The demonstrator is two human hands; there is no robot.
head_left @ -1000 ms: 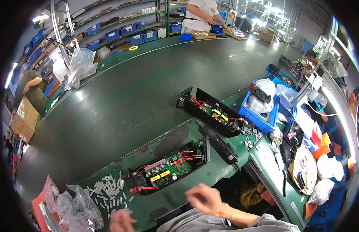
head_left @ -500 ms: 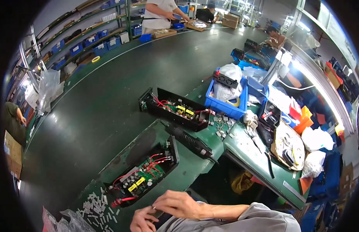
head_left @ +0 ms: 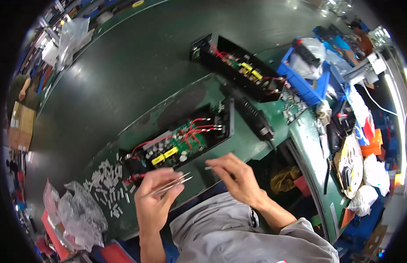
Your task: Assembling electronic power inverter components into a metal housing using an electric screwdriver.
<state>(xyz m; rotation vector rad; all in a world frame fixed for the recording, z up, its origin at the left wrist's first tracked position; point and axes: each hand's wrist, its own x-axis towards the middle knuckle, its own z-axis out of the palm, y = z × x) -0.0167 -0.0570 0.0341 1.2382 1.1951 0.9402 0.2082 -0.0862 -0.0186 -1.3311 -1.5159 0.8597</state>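
My left hand is closed around a pair of metal tweezers, their two tips apart and pointing right. A small light-coloured piece is pinched between the fingertips of my right hand; its exact kind is too small to make out. Just beyond both hands lies an open black case holding a green circuit board, with red wires and yellow-wrapped components. At its near left corner, a thick red lead partly shows beside my left hand. Neither hand visibly touches the case.
Many small whitish strips lie left of the case, near crumpled plastic bags. A black electric screwdriver lies on the right. Farther back are a second open case, a blue bin and small metal pieces.
My hands, close together before, are now apart and nearer the case. The tweezers now show in my left hand. The whole view has tilted down.
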